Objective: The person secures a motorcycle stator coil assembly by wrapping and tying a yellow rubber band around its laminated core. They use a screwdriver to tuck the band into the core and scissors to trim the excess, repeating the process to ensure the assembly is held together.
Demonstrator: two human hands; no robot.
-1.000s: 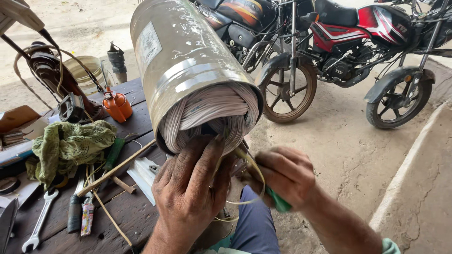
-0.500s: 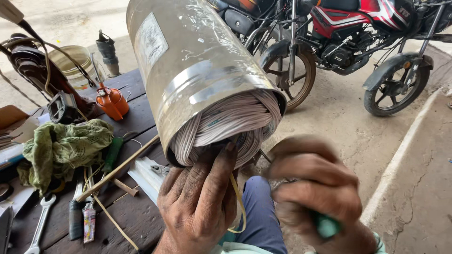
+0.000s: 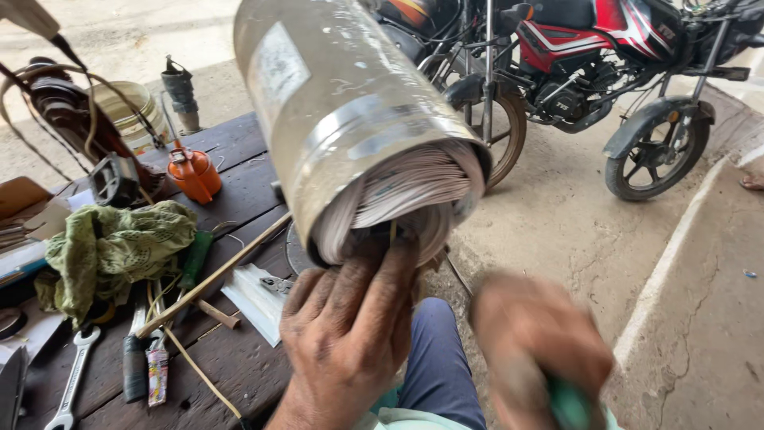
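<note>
- One big metal cylinder (image 3: 342,103) packed with pale wire windings, in the middle.
- Two hands: the left hand (image 3: 350,326) near the cylinder's open end, the right hand (image 3: 537,350) blurred, near right.
- Two motorcycles, one red (image 3: 629,72) far right, one with an orange tank (image 3: 430,24) far centre.
- One orange oil can (image 3: 193,173) on the table (image 3: 239,366), left.
- One green rag (image 3: 111,247), left.
- One wrench (image 3: 72,378), near left.
- One long wooden stick (image 3: 211,279).
- One yellow bucket (image 3: 127,111), far left.
</note>
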